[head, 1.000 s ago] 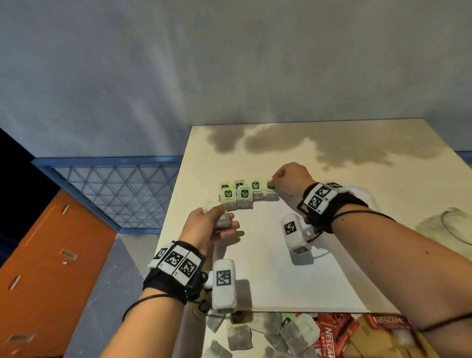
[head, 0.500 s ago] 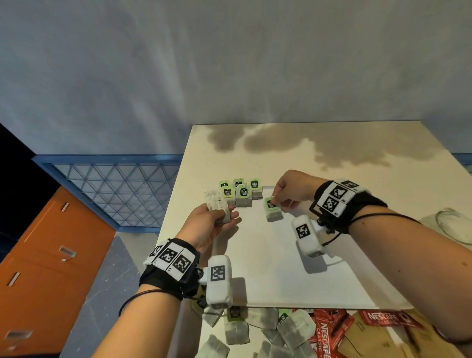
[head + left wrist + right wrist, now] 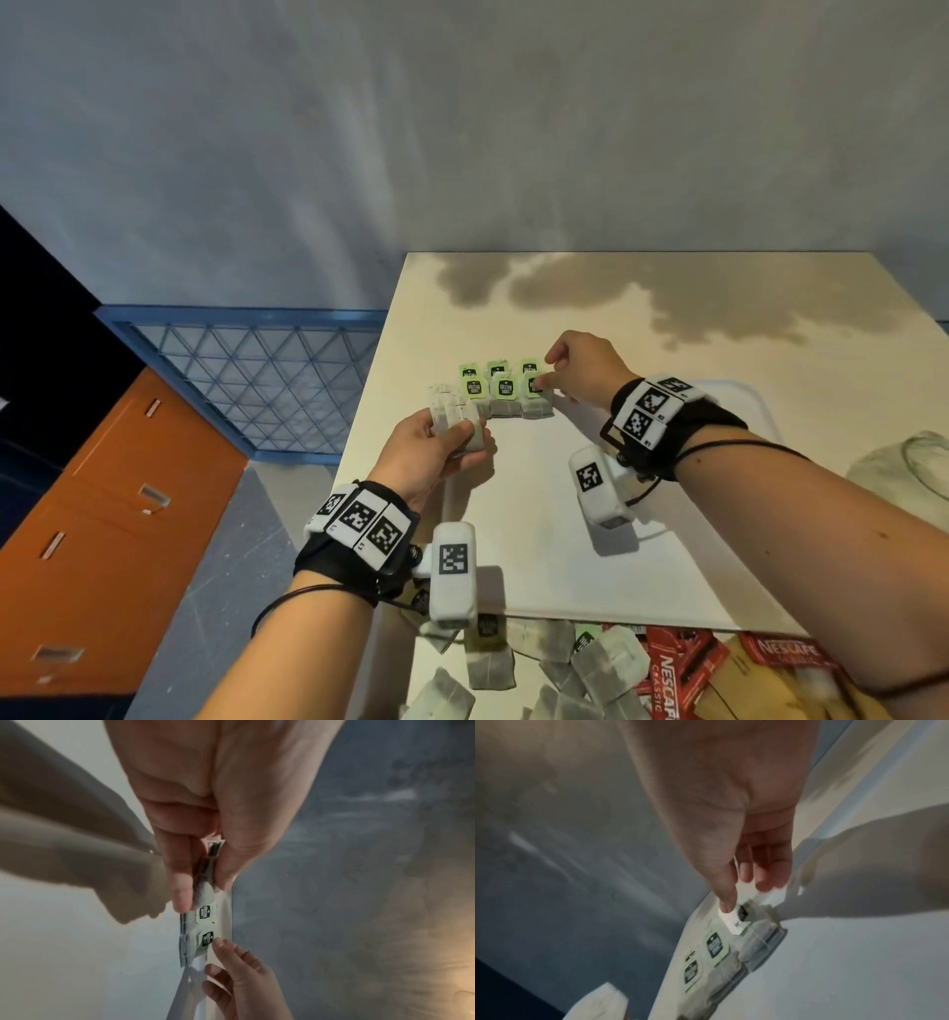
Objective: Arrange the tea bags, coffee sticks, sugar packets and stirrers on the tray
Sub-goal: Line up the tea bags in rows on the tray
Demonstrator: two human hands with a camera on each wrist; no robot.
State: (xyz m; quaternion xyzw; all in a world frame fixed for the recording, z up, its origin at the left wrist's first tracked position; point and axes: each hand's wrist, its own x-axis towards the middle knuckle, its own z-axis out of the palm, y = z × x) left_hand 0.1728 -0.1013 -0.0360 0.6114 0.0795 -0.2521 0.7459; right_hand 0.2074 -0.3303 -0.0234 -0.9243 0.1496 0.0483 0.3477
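A white tray [image 3: 565, 565] lies on the cream table. In its far left corner, tea bags with green tags [image 3: 500, 388] lie in two short rows. My right hand [image 3: 552, 372] pinches the green tag of the rightmost front tea bag [image 3: 536, 406], which lies on the tray. The right wrist view shows the right hand [image 3: 734, 892] with its thumb on that tag [image 3: 734, 918]. My left hand [image 3: 452, 437] hovers at the tray's left edge and grips a stack of tea bags [image 3: 454, 411]. In the left wrist view my left hand [image 3: 203, 894] holds the stack [image 3: 213, 852] edge-on.
Loose tea bags [image 3: 513, 663], red Nescafe sticks [image 3: 672, 673] and brown packets [image 3: 739, 683] are heaped at the near table edge. A clear glass vessel [image 3: 919, 462] stands at the right. The table's left edge drops off beside an orange cabinet [image 3: 102, 514].
My right hand lifted a tea bag by its tag out of the rows, then set it down at the right end of the front row. The left hand kept its stack.
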